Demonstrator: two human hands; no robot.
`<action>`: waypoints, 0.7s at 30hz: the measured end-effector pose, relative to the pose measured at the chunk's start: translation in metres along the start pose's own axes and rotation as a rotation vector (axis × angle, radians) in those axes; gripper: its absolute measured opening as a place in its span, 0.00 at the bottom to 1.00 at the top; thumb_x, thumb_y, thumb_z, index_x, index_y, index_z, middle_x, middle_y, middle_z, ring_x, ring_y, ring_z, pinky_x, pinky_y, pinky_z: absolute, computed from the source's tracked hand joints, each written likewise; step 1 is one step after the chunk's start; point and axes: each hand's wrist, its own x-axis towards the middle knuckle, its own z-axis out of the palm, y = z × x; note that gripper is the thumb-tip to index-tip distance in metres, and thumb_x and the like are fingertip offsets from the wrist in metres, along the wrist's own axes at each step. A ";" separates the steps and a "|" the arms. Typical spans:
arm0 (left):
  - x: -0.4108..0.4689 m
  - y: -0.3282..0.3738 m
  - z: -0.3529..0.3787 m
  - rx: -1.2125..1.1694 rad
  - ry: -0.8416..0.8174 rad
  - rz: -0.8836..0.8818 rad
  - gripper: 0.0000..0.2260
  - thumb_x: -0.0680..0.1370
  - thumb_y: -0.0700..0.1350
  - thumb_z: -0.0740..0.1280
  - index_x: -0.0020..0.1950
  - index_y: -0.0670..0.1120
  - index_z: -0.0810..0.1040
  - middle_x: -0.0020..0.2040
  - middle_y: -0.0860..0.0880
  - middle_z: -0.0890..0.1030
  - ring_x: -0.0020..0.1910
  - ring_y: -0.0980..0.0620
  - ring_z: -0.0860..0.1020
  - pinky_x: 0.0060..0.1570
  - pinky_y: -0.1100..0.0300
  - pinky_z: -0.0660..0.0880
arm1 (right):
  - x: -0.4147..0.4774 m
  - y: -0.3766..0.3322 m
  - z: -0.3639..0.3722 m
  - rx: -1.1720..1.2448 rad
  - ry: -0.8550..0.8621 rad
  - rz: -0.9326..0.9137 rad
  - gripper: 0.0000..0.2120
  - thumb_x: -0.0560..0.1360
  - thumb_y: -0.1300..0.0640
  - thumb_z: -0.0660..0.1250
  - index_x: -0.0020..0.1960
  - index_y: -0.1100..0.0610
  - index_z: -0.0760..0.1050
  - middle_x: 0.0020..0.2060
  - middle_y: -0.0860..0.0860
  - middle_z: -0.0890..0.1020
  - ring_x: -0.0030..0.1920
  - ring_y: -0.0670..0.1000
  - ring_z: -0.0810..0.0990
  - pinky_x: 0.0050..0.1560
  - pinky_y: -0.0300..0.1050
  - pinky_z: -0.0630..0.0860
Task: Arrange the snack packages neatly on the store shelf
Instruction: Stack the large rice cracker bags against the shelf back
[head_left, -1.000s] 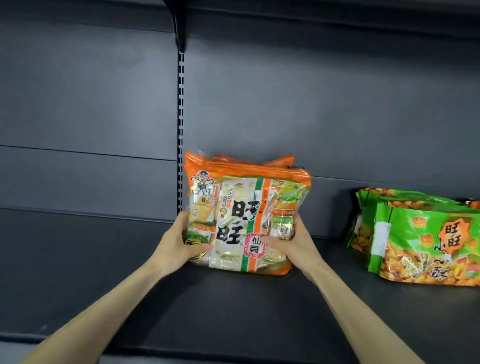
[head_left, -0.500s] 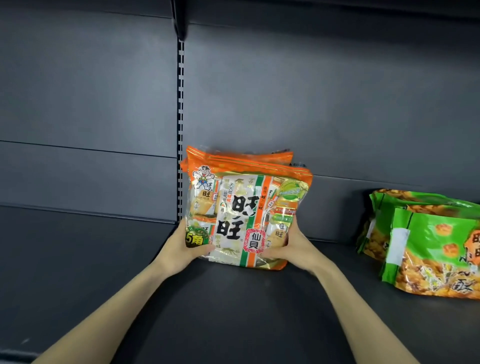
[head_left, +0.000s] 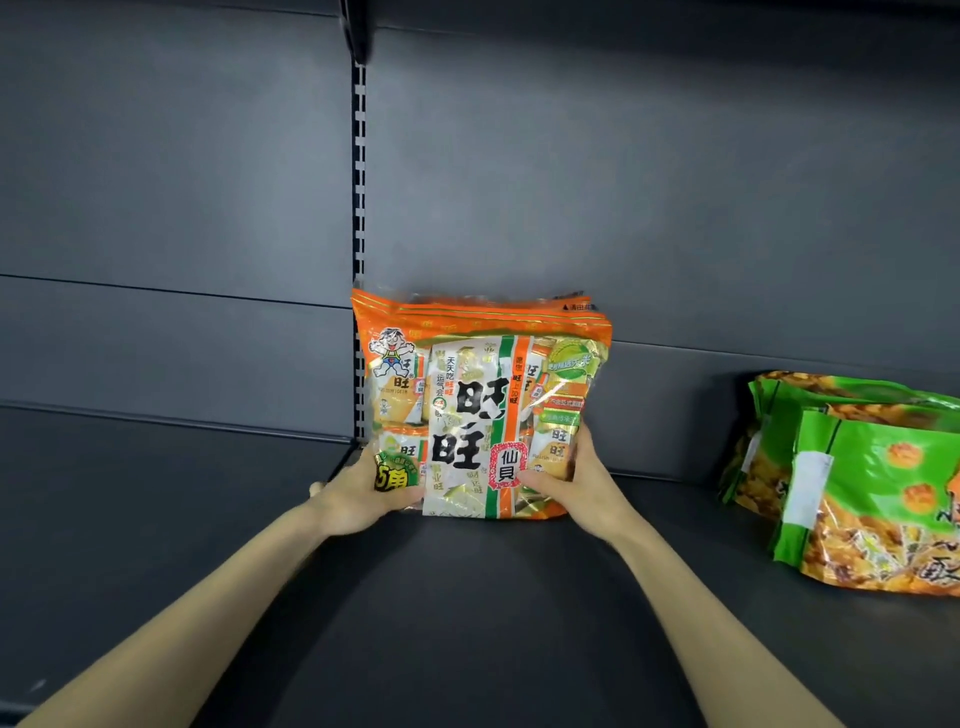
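Dark grey metal store shelf (head_left: 467, 597), orange plastic snack bags (head_left: 483, 405) stood upright at far centre, left hand (head_left: 358, 499) and right hand (head_left: 582, 483) gripped their lower corners, green bags (head_left: 872, 467) right.

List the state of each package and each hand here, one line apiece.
Orange rice cracker packages: sealed, upright on the shelf, held from both sides.
Green snack packages: lying overlapped to the right, untouched.
Left hand: grips the orange packages' lower left corner.
Right hand: grips their lower right corner.
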 end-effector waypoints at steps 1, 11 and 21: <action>0.003 0.001 -0.005 -0.052 -0.032 0.012 0.37 0.60 0.72 0.70 0.65 0.63 0.63 0.58 0.64 0.78 0.62 0.57 0.74 0.70 0.44 0.61 | -0.001 -0.001 -0.001 -0.009 0.010 0.009 0.39 0.70 0.57 0.74 0.73 0.50 0.54 0.55 0.39 0.78 0.54 0.41 0.79 0.56 0.41 0.77; 0.005 0.019 -0.006 -0.512 0.069 0.130 0.38 0.61 0.63 0.77 0.67 0.60 0.67 0.60 0.58 0.80 0.60 0.55 0.78 0.66 0.47 0.70 | 0.000 0.004 -0.004 -0.172 -0.151 0.107 0.41 0.62 0.51 0.80 0.67 0.41 0.59 0.59 0.41 0.77 0.61 0.44 0.75 0.66 0.46 0.69; 0.001 0.018 -0.004 -0.571 0.128 0.189 0.32 0.63 0.51 0.80 0.63 0.57 0.71 0.55 0.55 0.83 0.55 0.55 0.81 0.62 0.50 0.74 | -0.002 0.000 -0.007 -0.306 0.035 0.056 0.33 0.63 0.48 0.78 0.65 0.50 0.69 0.57 0.44 0.80 0.58 0.46 0.77 0.64 0.48 0.71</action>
